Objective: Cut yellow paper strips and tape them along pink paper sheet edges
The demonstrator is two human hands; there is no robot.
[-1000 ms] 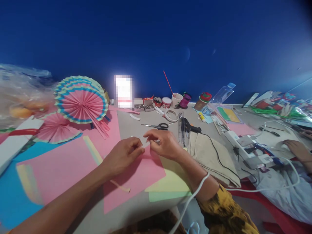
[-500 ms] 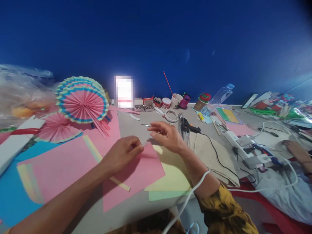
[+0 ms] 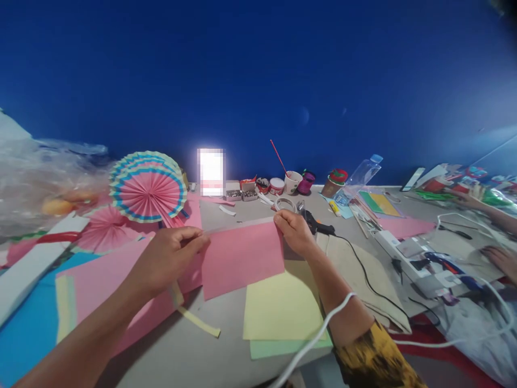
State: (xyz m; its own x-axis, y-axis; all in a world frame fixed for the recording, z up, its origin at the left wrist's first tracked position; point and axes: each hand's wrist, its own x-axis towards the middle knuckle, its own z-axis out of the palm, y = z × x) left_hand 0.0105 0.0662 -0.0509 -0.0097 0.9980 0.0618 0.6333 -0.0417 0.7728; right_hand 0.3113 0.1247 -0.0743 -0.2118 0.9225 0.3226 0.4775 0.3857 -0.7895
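A sheet of pink paper (image 3: 243, 260) is held up above the table between my two hands. My left hand (image 3: 167, 258) pinches its left upper corner between thumb and fingers. At the right upper corner, my right hand (image 3: 294, 229) grips the sheet the same way. Below and to the right lie a pale yellow sheet (image 3: 283, 310) and a light green sheet (image 3: 291, 347). Under my left forearm are more pink sheets (image 3: 105, 264), partly hidden, and a narrow yellow strip (image 3: 201, 321) sticks out beside them.
Pleated paper fans (image 3: 149, 191) stand at the back left near a plastic bag (image 3: 52, 172). A tape roll (image 3: 285, 204), a glue gun (image 3: 317, 223) and a paper cup (image 3: 293, 182) sit behind my right hand. Another person's hand (image 3: 501, 258) rests at the right by a power strip (image 3: 407, 258).
The pink sheet has come up off the yellow one. My right hand, open and empty before, now grips its right corner. A second hand of a co-worker shows at the far right.
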